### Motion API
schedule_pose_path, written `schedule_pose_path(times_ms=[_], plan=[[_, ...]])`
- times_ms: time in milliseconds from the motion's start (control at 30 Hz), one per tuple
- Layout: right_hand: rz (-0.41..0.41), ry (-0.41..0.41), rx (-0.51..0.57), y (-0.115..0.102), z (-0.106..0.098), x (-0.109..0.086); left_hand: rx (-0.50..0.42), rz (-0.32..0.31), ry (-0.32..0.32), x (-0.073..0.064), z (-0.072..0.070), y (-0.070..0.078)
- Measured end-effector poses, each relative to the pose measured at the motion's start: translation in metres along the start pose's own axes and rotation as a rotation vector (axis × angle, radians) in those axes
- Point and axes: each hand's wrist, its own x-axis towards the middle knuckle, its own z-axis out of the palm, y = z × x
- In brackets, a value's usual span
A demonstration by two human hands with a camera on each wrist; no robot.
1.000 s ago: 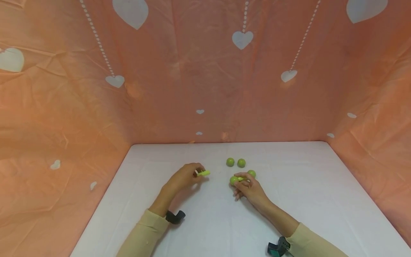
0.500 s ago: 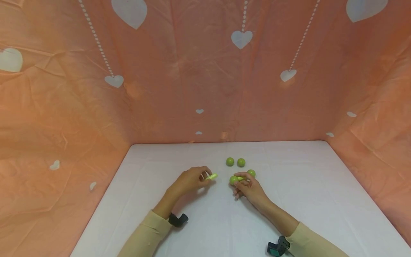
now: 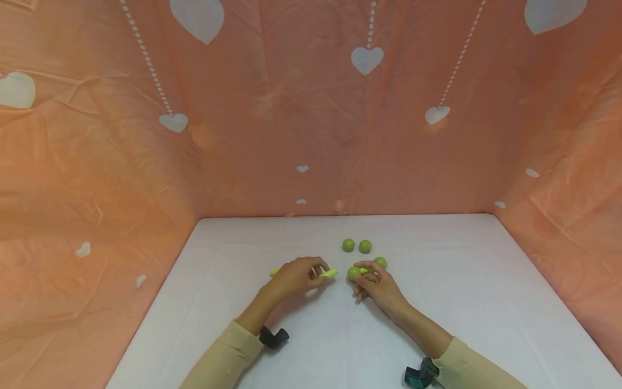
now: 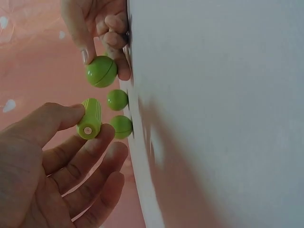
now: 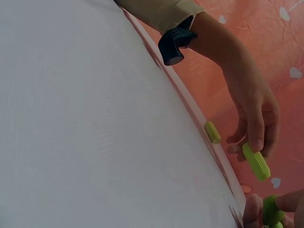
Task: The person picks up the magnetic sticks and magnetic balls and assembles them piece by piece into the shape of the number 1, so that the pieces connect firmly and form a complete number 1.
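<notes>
Here we are over the worktop point(image 3: 320, 346), the right hand point(image 3: 381, 290) as my mark, and just left of it I have the left hand point(image 3: 297, 275) pinching a yellow-green stick point(image 3: 330, 273), its tip apart from the green ball point(image 3: 353, 273) grasped at the right hand's fingertips. Easy now: I'd judge it best to hold that right hand steady and bring the stick in slowly, square to the ball, without twisting either grip.
</notes>
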Motion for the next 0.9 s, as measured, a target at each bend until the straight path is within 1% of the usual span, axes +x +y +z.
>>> schedule_pose_path(times_ms=[133, 267, 533, 700, 900], plan=[[-0.005, -0.002, -0.018, 0.0, 0.0, 0.0, 0.009, 0.017, -0.004, -0.001, 0.002, 0.004], [0.007, 0.008, -0.03, -0.001, 0.0, -0.001, 0.027, 0.025, -0.001, 0.0, 0.006, 0.005], [0.002, 0.004, -0.023, 0.0, 0.0, -0.001, 0.045, -0.023, 0.008, 0.001, 0.017, 0.009], [0.008, 0.005, -0.017, -0.001, 0.0, -0.002, 0.05, -0.018, 0.018, -0.001, 0.018, 0.013], [0.011, 0.009, -0.023, -0.001, 0.001, -0.002, 0.053, -0.003, 0.022, -0.001, 0.019, 0.014]])
